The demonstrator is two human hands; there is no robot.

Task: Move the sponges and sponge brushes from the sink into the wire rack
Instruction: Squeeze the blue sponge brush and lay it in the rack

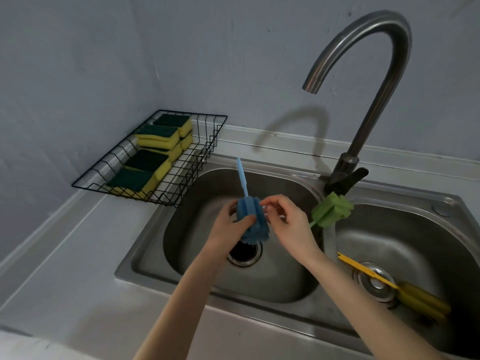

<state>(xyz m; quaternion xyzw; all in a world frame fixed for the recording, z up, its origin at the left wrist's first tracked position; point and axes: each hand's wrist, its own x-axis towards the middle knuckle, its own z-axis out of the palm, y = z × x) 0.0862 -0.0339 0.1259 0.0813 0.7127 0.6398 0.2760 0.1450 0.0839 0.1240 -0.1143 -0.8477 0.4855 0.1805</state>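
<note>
My left hand [230, 226] grips the foam head of a blue sponge brush [250, 219] above the left sink basin, its handle pointing up and away. My right hand [285, 216] is beside the foam head, thumb and forefinger pinched near its top edge; whether they touch it I cannot tell. A green sponge brush [332, 209] rests on the divider between the basins. A yellow sponge brush [405, 292] lies in the right basin over its drain. The black wire rack [205, 149] at the back left holds several yellow-and-green sponges [158, 137].
A tall curved steel faucet [368, 105] rises behind the double steel sink [155, 229], its spout over the left basin. The grey counter [65, 268] runs to the left, with walls behind and beside the rack.
</note>
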